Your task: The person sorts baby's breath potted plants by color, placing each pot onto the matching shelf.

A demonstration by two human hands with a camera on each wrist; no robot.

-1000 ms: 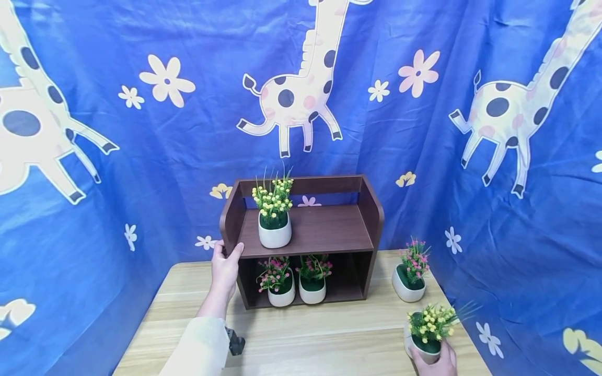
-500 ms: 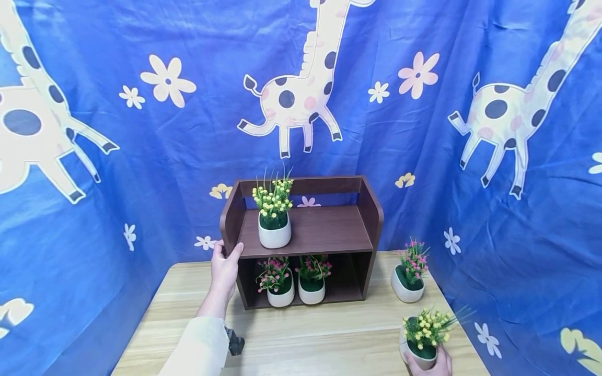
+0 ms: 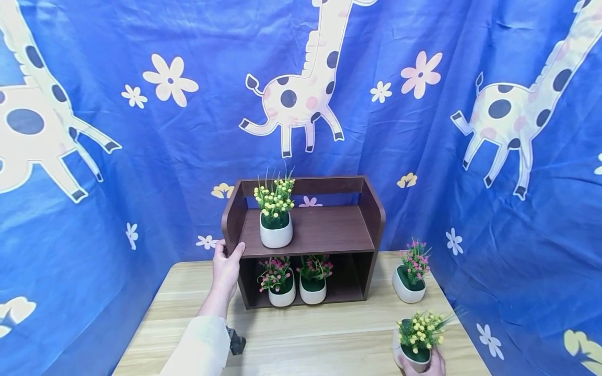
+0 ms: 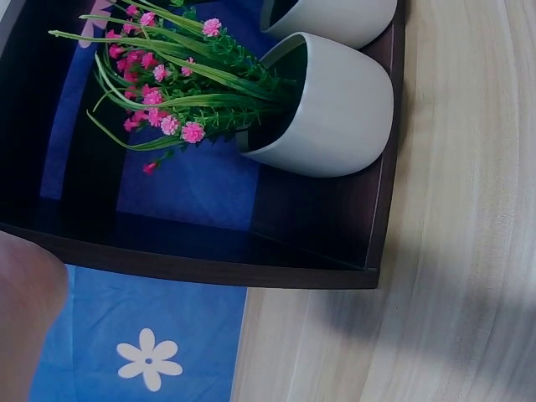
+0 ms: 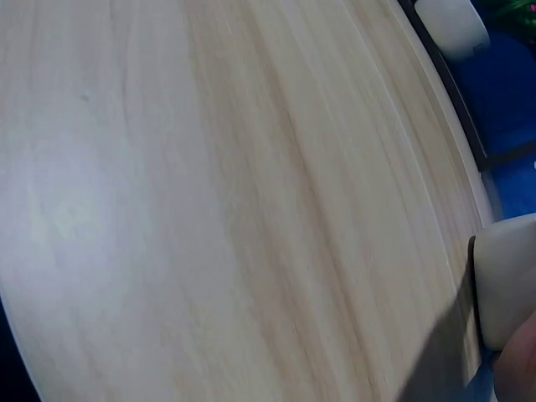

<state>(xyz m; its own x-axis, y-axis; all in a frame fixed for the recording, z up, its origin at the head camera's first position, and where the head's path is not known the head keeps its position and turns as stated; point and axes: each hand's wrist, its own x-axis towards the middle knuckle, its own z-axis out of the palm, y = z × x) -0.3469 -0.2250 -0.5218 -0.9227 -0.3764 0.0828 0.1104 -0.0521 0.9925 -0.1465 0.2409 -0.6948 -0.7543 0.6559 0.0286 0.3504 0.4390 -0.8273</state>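
Observation:
My left hand [image 3: 227,266] grips the left side panel of a dark brown two-tier shelf [image 3: 329,224], its thumb on the front edge of the upper board. At the lower right, my right hand [image 3: 425,365] holds a white pot of yellow flowers [image 3: 420,331] by its near side; in the right wrist view only part of that white pot [image 5: 511,276] shows at the edge. Another yellow-flowered pot [image 3: 276,230] stands on the upper board at the left. Below it, two pots of pink flowers [image 3: 282,295] [image 3: 312,292] sit side by side towards the left of the lower compartment.
A further pot of pink flowers [image 3: 409,287] stands on the wooden table [image 3: 301,344], right of the shelf and beyond my right hand. Blue curtains [image 3: 197,146] with giraffes and flowers enclose the table at the back and both sides.
My right hand has carried the yellow-flowered pot a little to the left. The left hand keeps its grip on the shelf panel, and the other pots have not moved.

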